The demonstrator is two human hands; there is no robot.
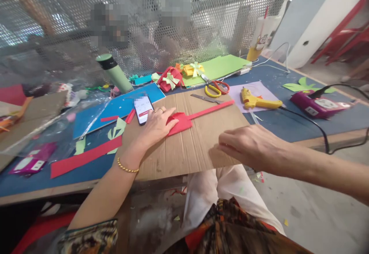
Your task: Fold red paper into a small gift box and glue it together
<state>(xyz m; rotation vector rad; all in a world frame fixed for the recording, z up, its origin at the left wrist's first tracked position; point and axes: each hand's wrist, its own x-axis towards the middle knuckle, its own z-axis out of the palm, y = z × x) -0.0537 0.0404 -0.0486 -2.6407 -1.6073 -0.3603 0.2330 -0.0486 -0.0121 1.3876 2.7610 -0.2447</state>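
Note:
My left hand [159,124] rests with its fingers apart on the left end of a folded red paper piece [181,124], which lies on a brown cardboard sheet [201,150]. From that piece a narrow red strip [211,110] runs to the upper right. Over the cardboard's right edge is my right hand [242,144], its fingers curled together; whether something is between them is hidden. Just behind my left hand a phone [143,109] with a lit screen lies on the blue card. Behind the red strip is a flat metal blade [206,99].
Scissors [213,88] and a yellow glue gun [259,101] lie behind the cardboard. A purple power socket [314,104] with a black cable is at the right. At the left are a red paper strip [86,156] and a green bottle [115,73]; a drink cup [259,39] stands at the back.

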